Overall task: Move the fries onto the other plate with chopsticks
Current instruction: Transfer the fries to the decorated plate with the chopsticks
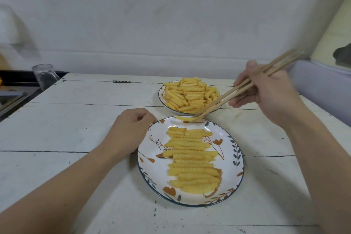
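Two patterned plates stand on the white table. The far plate (pixel 161 94) carries a heap of crinkle fries (pixel 190 94). The near plate (pixel 234 159) holds several fries laid in a neat column (pixel 190 159). My right hand (pixel 266 93) grips a pair of wooden chopsticks (pixel 237 89). Their tips pinch a single fry (pixel 183 118) just above the near plate's far rim. My left hand (pixel 131 129) rests on the table with its fingers curled, touching the near plate's left rim and holding nothing.
A clear glass jar (pixel 44 76) stands at the table's far left corner, beside a dark counter (pixel 17 89). A white wall rises behind the table. At the right is a pale lilac edge (pixel 321 85).
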`<state>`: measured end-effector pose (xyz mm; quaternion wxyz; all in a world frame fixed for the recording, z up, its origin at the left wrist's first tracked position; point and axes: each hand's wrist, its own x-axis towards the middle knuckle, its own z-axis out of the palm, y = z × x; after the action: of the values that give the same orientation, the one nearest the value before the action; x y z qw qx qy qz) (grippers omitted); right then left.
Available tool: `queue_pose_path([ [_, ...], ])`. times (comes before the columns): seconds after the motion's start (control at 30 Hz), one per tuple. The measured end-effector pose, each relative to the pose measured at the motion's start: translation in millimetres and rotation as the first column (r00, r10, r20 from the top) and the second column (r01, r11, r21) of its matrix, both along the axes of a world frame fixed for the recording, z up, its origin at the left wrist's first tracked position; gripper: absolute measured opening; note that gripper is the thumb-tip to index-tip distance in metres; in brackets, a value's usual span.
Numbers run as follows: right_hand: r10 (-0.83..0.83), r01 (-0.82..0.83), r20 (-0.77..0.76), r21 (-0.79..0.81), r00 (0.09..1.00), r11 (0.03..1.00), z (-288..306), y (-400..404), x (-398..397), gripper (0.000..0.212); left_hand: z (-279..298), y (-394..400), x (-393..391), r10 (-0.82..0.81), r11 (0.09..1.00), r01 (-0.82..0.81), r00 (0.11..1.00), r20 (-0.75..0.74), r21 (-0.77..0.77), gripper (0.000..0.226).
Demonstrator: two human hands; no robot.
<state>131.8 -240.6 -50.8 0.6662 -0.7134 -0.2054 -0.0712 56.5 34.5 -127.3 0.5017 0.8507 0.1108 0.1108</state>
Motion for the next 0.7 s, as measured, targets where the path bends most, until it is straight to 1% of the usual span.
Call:
queue_pose_path([
  [0.07,0.007,-0.007,-0.003,-0.050,1.000,0.999,-3,6,-1,0.048,0,0,-1,0.000,1.000,0.000,1.000,-0.002,-0.008,0.033],
  [0.2,0.021,-0.021,0.002,-0.079,1.000,0.997,-3,5,-1,0.045,-1,0,-1,0.002,1.000,-0.001,1.000,-0.001,0.003,0.034],
  [0.27,0.012,-0.012,0.003,-0.026,1.000,1.000,1,1,-1,0.045,0,0,0,0.001,1.000,-0.001,1.000,0.000,0.001,0.033],
  [0.37,-0.049,0.045,0.028,0.117,0.998,0.992,6,-1,4,0.042,0,0,0,0.001,1.000,-0.001,1.000,0.007,-0.015,0.033],
  [0.5,-0.165,0.159,0.066,0.086,0.984,0.984,1,7,13,0.043,0,0,-1,-0.015,1.000,0.015,1.000,0.020,-0.007,0.033],
  [0.6,-0.215,0.203,0.066,0.148,0.974,0.968,-16,11,9,0.045,-2,1,-1,-0.024,1.000,0.024,0.999,0.025,0.001,0.033],
  [0.7,-0.246,0.234,0.075,0.138,0.966,0.962,-29,10,5,0.041,-4,1,1,-0.020,1.000,0.020,0.999,0.028,0.013,0.032],
])
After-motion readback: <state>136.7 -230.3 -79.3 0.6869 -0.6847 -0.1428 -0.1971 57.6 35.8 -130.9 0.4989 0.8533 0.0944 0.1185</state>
